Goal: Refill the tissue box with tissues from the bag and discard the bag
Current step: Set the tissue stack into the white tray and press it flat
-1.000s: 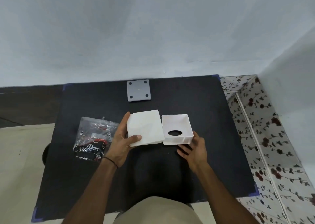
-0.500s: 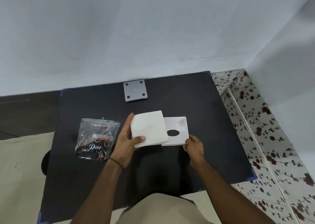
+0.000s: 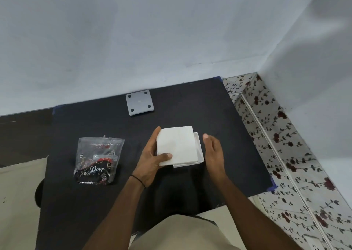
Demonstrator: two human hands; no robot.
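My left hand (image 3: 150, 158) grips a white square stack of tissues (image 3: 176, 145) by its left edge, thumb on top. The stack lies over the white tissue box (image 3: 199, 150), hiding all but the box's right and front rims. My right hand (image 3: 213, 150) hovers flat just right of the box, fingers apart, holding nothing. The clear plastic bag (image 3: 98, 160) with "Dove" printing lies crumpled on the black table (image 3: 219, 116), left of my left hand.
A grey square plate (image 3: 139, 102) with four dark dots lies at the table's far edge by the wall. Floral-patterned floor tiles (image 3: 285, 145) lie to the right of the table. Blue tape marks the table corners.
My left hand carried the tissue stack rightward until it covers the box and its round hole. My right hand let go of the box's front corner and moved to its right side.
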